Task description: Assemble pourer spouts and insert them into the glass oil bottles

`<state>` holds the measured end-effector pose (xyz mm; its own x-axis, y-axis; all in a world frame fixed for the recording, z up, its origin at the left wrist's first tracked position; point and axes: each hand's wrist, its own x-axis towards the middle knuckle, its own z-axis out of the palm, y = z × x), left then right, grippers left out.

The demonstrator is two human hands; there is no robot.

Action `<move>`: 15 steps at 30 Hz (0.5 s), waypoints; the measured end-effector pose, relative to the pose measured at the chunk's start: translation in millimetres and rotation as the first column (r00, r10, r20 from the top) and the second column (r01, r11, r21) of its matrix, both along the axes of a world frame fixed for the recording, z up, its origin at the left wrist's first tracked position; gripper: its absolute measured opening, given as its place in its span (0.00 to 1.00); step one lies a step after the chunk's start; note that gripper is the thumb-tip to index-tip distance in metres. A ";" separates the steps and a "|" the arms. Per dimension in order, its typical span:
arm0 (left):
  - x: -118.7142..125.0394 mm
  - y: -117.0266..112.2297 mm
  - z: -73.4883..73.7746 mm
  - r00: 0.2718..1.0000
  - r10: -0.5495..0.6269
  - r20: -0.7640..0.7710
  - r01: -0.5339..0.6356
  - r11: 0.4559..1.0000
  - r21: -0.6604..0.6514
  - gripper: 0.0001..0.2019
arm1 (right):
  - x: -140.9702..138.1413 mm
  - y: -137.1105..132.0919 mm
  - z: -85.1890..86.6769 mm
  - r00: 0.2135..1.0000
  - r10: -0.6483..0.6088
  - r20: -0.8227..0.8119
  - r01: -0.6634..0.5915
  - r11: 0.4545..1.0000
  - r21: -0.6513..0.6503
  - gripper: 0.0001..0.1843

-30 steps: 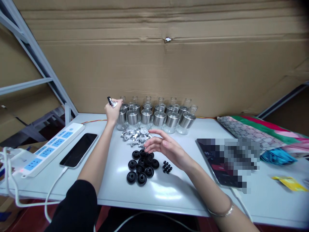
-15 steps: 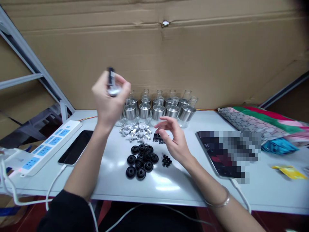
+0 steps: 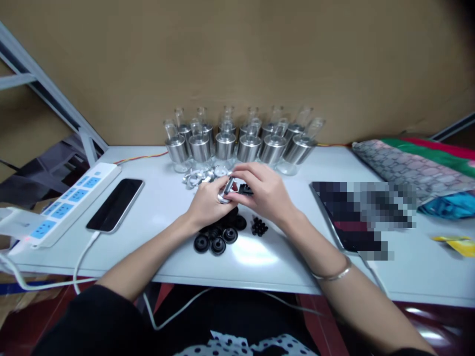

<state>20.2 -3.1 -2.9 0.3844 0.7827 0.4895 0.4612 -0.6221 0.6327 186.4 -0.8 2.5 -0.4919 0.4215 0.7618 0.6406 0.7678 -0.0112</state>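
Note:
My left hand (image 3: pixel 208 205) and my right hand (image 3: pixel 261 193) meet over the middle of the white table (image 3: pixel 260 257). Both close on a small silver part (image 3: pixel 227 190) held between their fingertips. Just under them lies a pile of black rubber caps (image 3: pixel 217 240), and a cluster of tiny black pieces (image 3: pixel 259 227) sits to its right. Loose silver metal parts (image 3: pixel 200 176) lie just beyond my hands. A row of several glass jars with silver collars (image 3: pixel 237 143) stands at the back against the cardboard wall.
A black phone (image 3: pixel 116 204) on a charging cable and a white power strip (image 3: pixel 63 207) lie at the left. A tablet (image 3: pixel 356 217) lies at the right, with patterned fabric bags (image 3: pixel 415 168) and a yellow wrapper (image 3: pixel 454 244) beyond it. A metal shelf frame (image 3: pixel 48 94) rises at the far left.
My left hand came down from in front of the jars, carrying the small silver part, and joined my right hand over the black caps. The view tilted downward.

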 end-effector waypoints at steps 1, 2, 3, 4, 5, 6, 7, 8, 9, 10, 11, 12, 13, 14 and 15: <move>1.0 -2.4 -1.7 1.000 -0.023 -0.016 0.023 0.999 0.030 0.02 | 2.3 0.2 -1.9 1.000 0.000 0.020 0.000 1.000 -0.003 0.18; 1.4 -4.7 -3.2 0.999 -0.043 -0.027 0.045 0.997 0.063 0.02 | 3.6 -0.1 -3.2 0.999 0.005 0.035 -0.005 1.000 0.000 0.20; 1.2 -6.6 -4.6 0.998 -0.055 -0.034 0.059 0.993 0.101 0.03 | 3.8 -0.9 -3.9 0.999 0.013 0.042 -0.014 1.000 0.010 0.21; 0.4 -7.8 -5.8 0.997 -0.063 -0.046 0.069 0.988 0.141 0.03 | 3.2 -2.0 -4.1 0.999 0.019 0.038 -0.020 0.999 0.025 0.22; -0.8 -8.3 -6.8 0.996 -0.067 -0.061 0.078 0.980 0.184 0.03 | 1.9 -3.4 -3.7 0.999 0.019 0.027 -0.021 0.999 0.047 0.23; -2.3 -8.0 -7.5 0.994 -0.067 -0.082 0.084 0.969 0.230 0.04 | 0.4 -4.8 -3.0 1.000 0.015 0.013 -0.016 0.997 0.069 0.24; -3.9 -7.1 -7.9 0.992 -0.061 -0.113 0.091 0.956 0.278 0.05 | -1.0 -6.1 -2.2 1.000 0.006 0.001 -0.006 0.996 0.087 0.25; -5.4 -5.9 -8.0 0.986 -0.051 -0.155 0.100 0.940 0.325 0.06 | -2.1 -7.1 -1.5 1.000 -0.007 -0.002 0.007 0.995 0.098 0.26; -6.4 -4.4 -7.8 0.978 -0.041 -0.205 0.115 0.924 0.365 0.08 | -2.7 -7.8 -0.9 1.000 -0.020 0.004 0.019 0.995 0.101 0.26; -6.9 -3.1 -7.3 0.966 -0.026 -0.256 0.129 0.909 0.396 0.10 | -2.6 -8.0 -0.6 0.999 -0.032 0.020 0.030 0.995 0.096 0.27; -6.6 -2.2 -6.5 0.954 -0.007 -0.299 0.137 0.898 0.419 0.11 | -2.0 -7.9 -0.5 0.998 -0.043 0.040 0.039 0.996 0.085 0.28; -5.5 -1.7 -5.6 0.944 0.009 -0.331 0.143 0.890 0.433 0.12 | -1.1 -7.6 -0.5 0.997 -0.053 0.060 0.048 0.996 0.070 0.28; -3.6 -1.7 -4.4 0.936 0.021 -0.352 0.148 0.883 0.446 0.12 | 0.1 -7.4 -0.4 0.996 -0.057 0.073 0.054 0.997 0.053 0.29; -1.2 -2.0 -3.1 0.930 0.028 -0.365 0.156 0.871 0.466 0.11 | 1.1 -7.4 -0.2 0.996 -0.061 0.066 0.059 0.998 0.037 0.30; 1.6 -2.3 -1.6 0.928 0.035 -0.371 0.166 0.853 0.495 0.10 | 1.7 -7.9 0.2 0.997 -0.065 0.039 0.064 0.998 0.021 0.31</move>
<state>21.8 -5.3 -4.5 0.6501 0.4261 0.6291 0.5358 -0.8441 0.0182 188.1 -8.8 2.7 -0.4942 0.4382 0.7508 0.6882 0.7249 0.0299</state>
